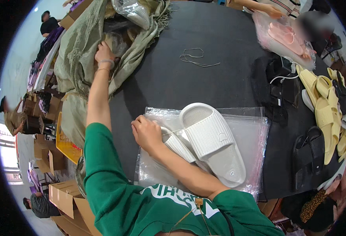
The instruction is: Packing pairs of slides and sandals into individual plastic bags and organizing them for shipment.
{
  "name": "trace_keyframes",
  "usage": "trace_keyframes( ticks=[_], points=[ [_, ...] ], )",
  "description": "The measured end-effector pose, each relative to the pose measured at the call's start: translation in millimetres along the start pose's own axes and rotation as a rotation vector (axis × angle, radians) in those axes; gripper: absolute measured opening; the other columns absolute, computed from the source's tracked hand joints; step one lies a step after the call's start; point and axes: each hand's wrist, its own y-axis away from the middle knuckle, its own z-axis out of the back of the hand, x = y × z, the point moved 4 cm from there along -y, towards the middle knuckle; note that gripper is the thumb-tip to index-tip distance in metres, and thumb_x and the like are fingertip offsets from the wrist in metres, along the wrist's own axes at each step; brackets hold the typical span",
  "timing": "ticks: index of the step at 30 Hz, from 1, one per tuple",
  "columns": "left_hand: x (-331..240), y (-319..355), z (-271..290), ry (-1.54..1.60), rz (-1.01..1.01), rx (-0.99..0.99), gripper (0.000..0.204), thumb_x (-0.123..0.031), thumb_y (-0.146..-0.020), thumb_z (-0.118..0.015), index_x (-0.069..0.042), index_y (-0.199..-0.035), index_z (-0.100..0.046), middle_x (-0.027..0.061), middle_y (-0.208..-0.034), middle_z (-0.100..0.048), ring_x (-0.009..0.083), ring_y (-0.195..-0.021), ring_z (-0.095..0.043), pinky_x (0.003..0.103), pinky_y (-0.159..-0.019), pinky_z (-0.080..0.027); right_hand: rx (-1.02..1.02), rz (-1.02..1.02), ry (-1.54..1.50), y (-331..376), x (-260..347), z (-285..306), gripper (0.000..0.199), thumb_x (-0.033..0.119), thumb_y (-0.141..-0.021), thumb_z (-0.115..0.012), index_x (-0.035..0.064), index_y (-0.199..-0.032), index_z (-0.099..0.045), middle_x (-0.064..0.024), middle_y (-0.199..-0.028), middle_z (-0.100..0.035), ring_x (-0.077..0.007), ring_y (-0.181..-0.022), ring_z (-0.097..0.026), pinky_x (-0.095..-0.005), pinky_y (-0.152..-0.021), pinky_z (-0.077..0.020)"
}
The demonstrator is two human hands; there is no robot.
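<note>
Reaching far ahead, the left hand (103, 54) grips green sacking (75, 59); the right hand (146, 133) is curled shut on a white slide (175, 145), its mate (212, 141) just right of it.

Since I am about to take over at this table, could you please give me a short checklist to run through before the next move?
1. Right hand steadies the white slides: ok, it rests on the nearer one.
2. Slides lie on the clear bags: ok.
3. Left hand free: not ok, it reaches into the green sack.
4. What the left hand grips: cannot tell.
5. Loose string clear of the slides: ok.
</note>
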Motion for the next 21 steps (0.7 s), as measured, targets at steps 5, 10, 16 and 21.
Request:
trace_keyframes(
  ticks=[5,10,16,21],
  points=[
    [32.0,-21.3,96.5,0.105,-0.156,-0.131,0.042,-0.031,-0.073,-0.060,-0.007,-0.108,-0.059,0.0213,-0.101,-0.065,0.0340,-0.096,-0.065,0.043,-0.082,-0.051,-0.039,0.055,0.118,0.1,13.8,-6.1,0.010,0.017,-0.083,-0.062,0.0102,-0.086,-0.068,-0.0030,-0.086,-0.059,-0.0226,-0.075,-0.063,-0.0372,-0.068,-0.0487],
    [-83.5,64.6,181.8,0.514,-0.276,0.152,0.025,-0.022,-0.075,-0.063,-0.008,-0.095,-0.067,0.0155,-0.083,-0.069,0.0305,-0.075,-0.067,0.040,-0.067,-0.052,0.017,0.004,0.188,-3.6,-0.1,-8.8,0.010,0.018,-0.082,-0.063,0.0099,-0.085,-0.069,-0.0027,-0.087,-0.060,-0.0214,-0.080,-0.062,-0.0384,-0.071,-0.0478],
    [-230.8,195.3,113.5,-0.139,-0.936,-0.419,0.023,-0.014,-0.073,-0.062,-0.006,-0.095,-0.063,0.0147,-0.109,-0.062,0.0287,-0.086,-0.063,0.042,-0.057,-0.054,0.013,0.033,0.117,-0.7,13.5,-5.2,0.012,0.019,-0.084,-0.060,0.0109,-0.086,-0.068,-0.0040,-0.091,-0.062,-0.0266,-0.077,-0.063,-0.0419,-0.067,-0.0489],
    [-254.3,193.8,142.4,0.612,-1.225,-0.226,0.043,-0.019,-0.074,-0.068,-0.017,-0.117,-0.062,0.0089,-0.126,-0.057,0.0277,-0.099,-0.062,0.038,-0.070,-0.055,0.058,-0.002,0.157,-1.0,-0.5,-9.0,0.014,0.022,-0.087,-0.058,0.0116,-0.088,-0.067,-0.0055,-0.095,-0.063,-0.0285,-0.077,-0.064,-0.0436,-0.065,-0.0491]
  ],
)
